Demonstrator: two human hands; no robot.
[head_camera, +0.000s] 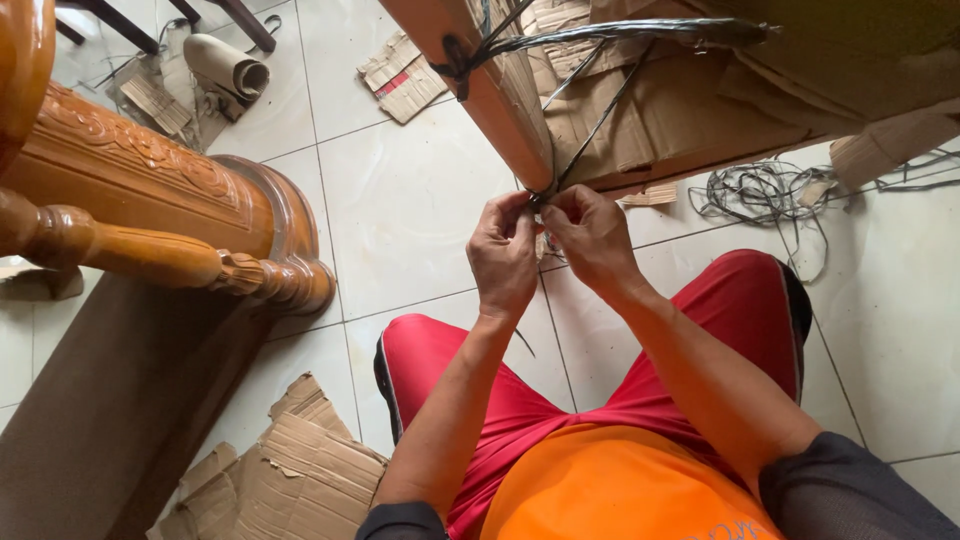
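- Far left: carved, varnished wooden furniture piece (150, 200) stands on the white tiled floor (410, 210); turned spindle and scrolled foot visible.
- Upper left, behind it: rolled sheet of paper or card (228, 66) lying on the tiles among flattened scraps.
- Lower left: torn cardboard pieces (290, 470) on the floor, beside a brown mat (90, 420).
- Centre: left hand (503, 255) raised in front of the person, fingers curled and pressed together, tips pinching the dark strap (575, 150) at the lower corner of the wooden leg (490, 90).
- Strap location: runs from the pinch point up along the leg and across the cardboard wrapping (680, 110); a knot sits higher on the leg, near the frame's top.
- Just right of centre: right hand (592, 238) touching the left, fingers bent, thumb and forefinger pinching the same strap at the same corner.
- Below the hands: red shorts (730, 300) and orange shirt (620, 490) of the person.
- Right: tangle of loose dark straps (765, 195) on the tiles, well apart from the hands.
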